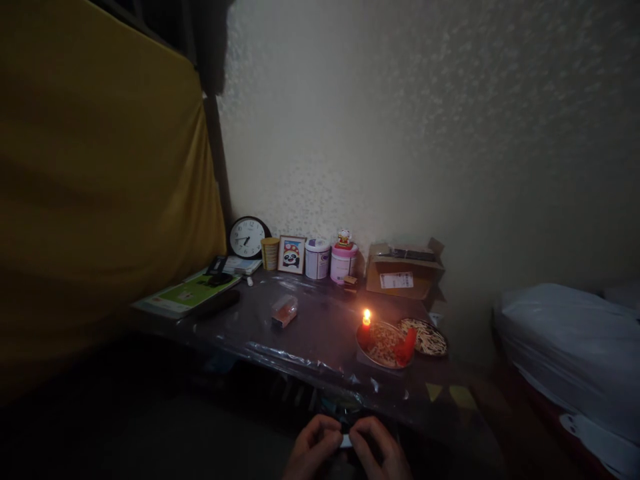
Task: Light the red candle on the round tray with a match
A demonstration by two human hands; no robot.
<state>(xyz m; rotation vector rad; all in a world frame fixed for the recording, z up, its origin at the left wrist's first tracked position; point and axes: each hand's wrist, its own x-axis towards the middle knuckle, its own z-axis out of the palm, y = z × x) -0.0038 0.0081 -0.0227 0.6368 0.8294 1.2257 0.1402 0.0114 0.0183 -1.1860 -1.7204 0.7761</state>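
Observation:
At the bottom of the head view, my left hand and my right hand are close together in front of the table's near edge. Both are closed in a pinch, with a small white piece held between them. Its kind is too small and dim to tell. Beyond them on the table, a lit red candle stands at the left of a round plate of small brownish bits. Something red is at that plate's right side. Another plate with pale strips lies beside it.
The dark table has a shiny cover. A small box lies mid-table. Along the wall stand a clock, a panda picture, two tubs and a cardboard box. A yellow curtain hangs at left.

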